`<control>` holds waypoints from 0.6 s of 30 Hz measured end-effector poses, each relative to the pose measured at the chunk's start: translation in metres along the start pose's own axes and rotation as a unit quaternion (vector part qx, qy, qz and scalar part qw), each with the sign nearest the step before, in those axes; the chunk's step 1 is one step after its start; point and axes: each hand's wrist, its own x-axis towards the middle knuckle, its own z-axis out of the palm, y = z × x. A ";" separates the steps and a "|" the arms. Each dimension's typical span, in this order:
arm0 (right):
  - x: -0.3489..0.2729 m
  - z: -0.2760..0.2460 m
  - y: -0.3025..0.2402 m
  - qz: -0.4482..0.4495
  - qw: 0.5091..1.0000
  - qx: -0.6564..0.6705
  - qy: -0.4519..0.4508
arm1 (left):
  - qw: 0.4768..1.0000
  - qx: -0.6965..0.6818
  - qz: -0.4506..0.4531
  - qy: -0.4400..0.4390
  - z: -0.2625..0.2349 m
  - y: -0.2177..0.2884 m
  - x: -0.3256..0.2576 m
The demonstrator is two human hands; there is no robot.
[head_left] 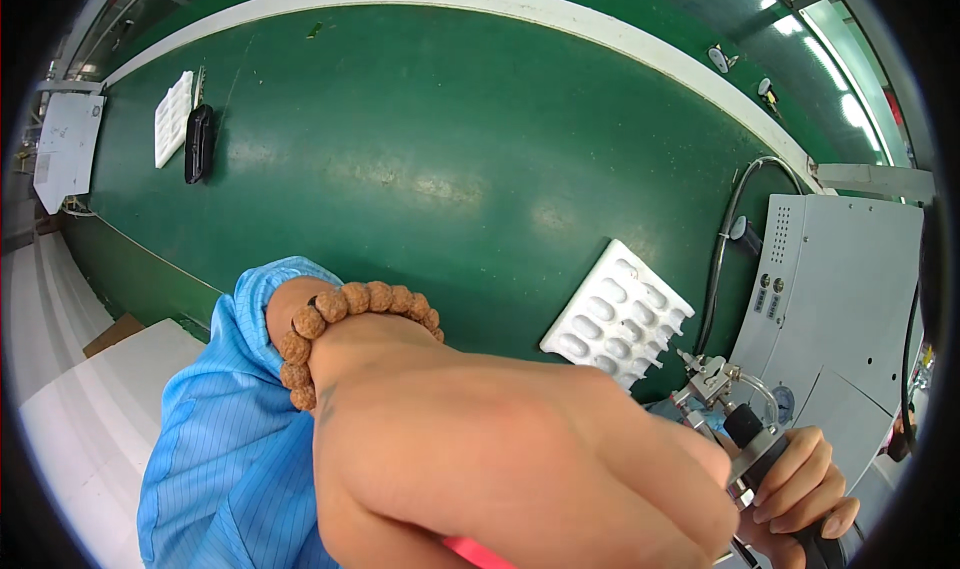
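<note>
Very near the camera, my left hand (530, 449) fills the lower middle, its back toward me and its fingers curled closed. A bead bracelet (375, 297) circles that wrist. A sliver of something pinkish-red (478, 551) shows under the hand; what the fingers hold is hidden. At the lower right, my right hand (805, 484) wraps its fingers round the black handle of a metal spray-gun-like tool (712, 381) with a clear hose. The left knuckles overlap part of this tool. Just beyond them, a white molded tray (620, 314) with oval hollows lies on the green table.
A grey metal box (835, 279) with a gauge and a black cable (722, 239) stands at the right. At the far left of the green table (400, 169) lie a black case (199, 144), another white tray (173, 119) and a pale box (68, 149).
</note>
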 end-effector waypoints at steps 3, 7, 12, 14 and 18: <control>-0.003 0.000 -0.002 -0.001 1.000 -0.009 0.011 | 0.996 0.053 -0.049 0.051 -0.007 0.003 0.004; -0.002 0.003 0.001 -0.007 1.000 -0.007 0.026 | 0.966 0.140 -0.145 0.161 -0.029 0.004 0.001; -0.002 0.002 0.002 0.000 1.000 -0.010 0.020 | 0.930 0.182 -0.214 0.239 -0.068 -0.013 -0.021; -0.002 0.002 0.002 0.003 1.000 -0.012 0.023 | 0.926 0.184 -0.215 0.250 -0.070 -0.012 -0.023; -0.001 0.004 0.001 0.007 1.000 -0.016 0.020 | 0.926 0.171 -0.212 0.262 -0.070 -0.012 -0.024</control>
